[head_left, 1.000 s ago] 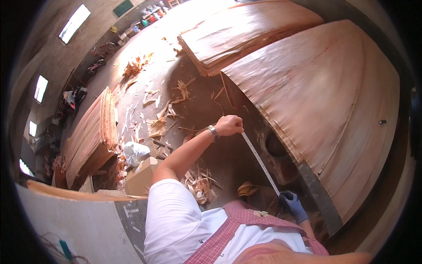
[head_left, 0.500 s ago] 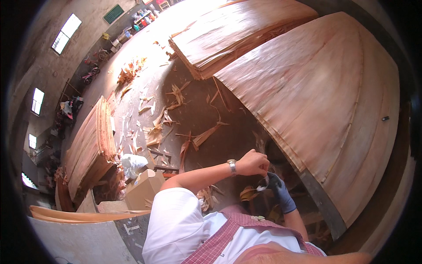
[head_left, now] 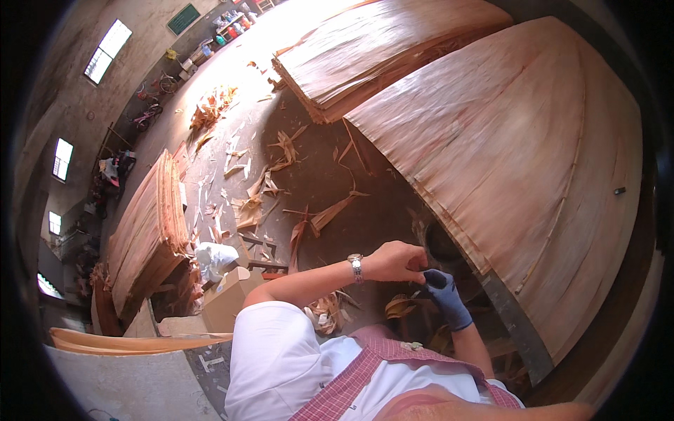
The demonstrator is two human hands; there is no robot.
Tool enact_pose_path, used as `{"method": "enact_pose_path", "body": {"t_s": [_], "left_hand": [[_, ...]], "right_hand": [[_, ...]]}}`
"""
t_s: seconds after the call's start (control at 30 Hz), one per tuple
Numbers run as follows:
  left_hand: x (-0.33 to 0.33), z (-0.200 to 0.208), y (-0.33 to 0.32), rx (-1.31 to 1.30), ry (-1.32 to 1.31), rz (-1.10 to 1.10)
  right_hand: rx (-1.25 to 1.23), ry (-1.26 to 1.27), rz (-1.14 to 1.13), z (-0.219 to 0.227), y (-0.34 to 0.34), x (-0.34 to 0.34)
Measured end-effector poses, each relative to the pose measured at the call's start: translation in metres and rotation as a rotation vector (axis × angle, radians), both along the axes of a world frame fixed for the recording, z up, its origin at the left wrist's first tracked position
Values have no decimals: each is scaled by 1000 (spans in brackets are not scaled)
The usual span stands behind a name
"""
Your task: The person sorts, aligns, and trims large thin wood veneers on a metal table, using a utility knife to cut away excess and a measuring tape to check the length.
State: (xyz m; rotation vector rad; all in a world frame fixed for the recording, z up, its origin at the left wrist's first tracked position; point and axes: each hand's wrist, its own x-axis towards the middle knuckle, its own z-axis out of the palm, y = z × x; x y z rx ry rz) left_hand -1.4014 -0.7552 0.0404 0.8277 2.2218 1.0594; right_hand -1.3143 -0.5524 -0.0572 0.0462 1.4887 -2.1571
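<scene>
My left hand (head_left: 399, 262) is bare, with a metal-band watch (head_left: 356, 268) on the wrist. Its fingers are curled into a pinch right above the fingertips of my right hand (head_left: 448, 300). That hand wears a blue-grey glove with darker fingers, which are bent and closed. The two hands meet in front of my chest. Anything small held between them is hidden. To the right of the hands lies a wide stack of wood veneer sheets (head_left: 491, 154), its edge close to the glove.
A second veneer stack (head_left: 386, 49) stands farther back. Another veneer pile (head_left: 149, 231) leans at left, near a cardboard box (head_left: 228, 298) and a white bag (head_left: 214, 259). Veneer scraps (head_left: 213, 109) litter the floor. A small dark object (head_left: 618, 191) rests on the near stack.
My hands have come together; the left shifted slightly left, and the gloved right rose toward it. A small shiny whitish thing seen by the glove before no longer shows.
</scene>
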Motion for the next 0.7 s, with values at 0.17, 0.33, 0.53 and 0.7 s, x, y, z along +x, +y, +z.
{"method": "enact_pose_path", "body": {"t_s": [0.17,0.33,0.53,0.7], "left_hand": [[1,-22,-5,-79,2,15],[-7,-57,2,-210,86,2],[-18,-181,26,-12,-487,234],[-25,-175,67,27,-161,23]], "right_hand": [[242,198,16,3,-7,-1],[501,279,-106,-44,13,21],[423,12,-80,-116,103,61],[727,90,54,-66,116,58]]}}
